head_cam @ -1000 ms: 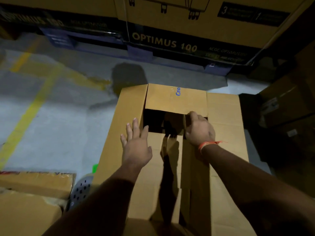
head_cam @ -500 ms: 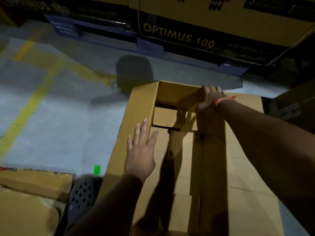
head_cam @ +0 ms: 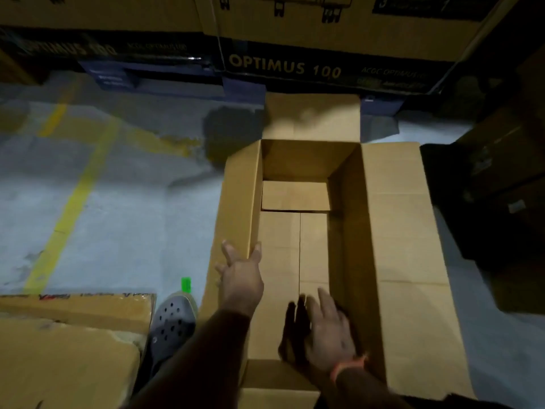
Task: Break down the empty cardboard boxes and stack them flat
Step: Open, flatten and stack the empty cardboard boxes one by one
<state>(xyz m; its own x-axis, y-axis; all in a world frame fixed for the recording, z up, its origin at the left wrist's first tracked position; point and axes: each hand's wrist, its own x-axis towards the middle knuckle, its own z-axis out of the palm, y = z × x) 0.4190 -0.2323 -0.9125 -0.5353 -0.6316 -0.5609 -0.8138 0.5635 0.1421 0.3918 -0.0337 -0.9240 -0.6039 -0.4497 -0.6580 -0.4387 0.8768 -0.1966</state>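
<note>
A big brown cardboard box point(head_cam: 404, 231) stands open on the floor in front of me, its four top flaps folded outward and its inside empty. My left hand point(head_cam: 240, 276) is at the box's left wall, thumb inside and fingers outside the top edge, pinching it. My right hand point(head_cam: 328, 332) reaches down inside the box near its front end, fingers spread and straight, over the bottom flaps; whether it touches them I cannot tell.
Flattened cardboard point(head_cam: 67, 343) lies at the lower left beside my grey perforated shoe point(head_cam: 172, 326). Large printed cartons point(head_cam: 295, 66) on blue pallets line the far side. Dark boxes point(head_cam: 507, 178) stand to the right. Grey concrete floor with yellow lines point(head_cam: 70, 214) spreads to the left.
The box's far flap has swung open outward and all top flaps are now spread. My right hand left the far end and went down inside; my left hand moved onto the left wall's edge.
</note>
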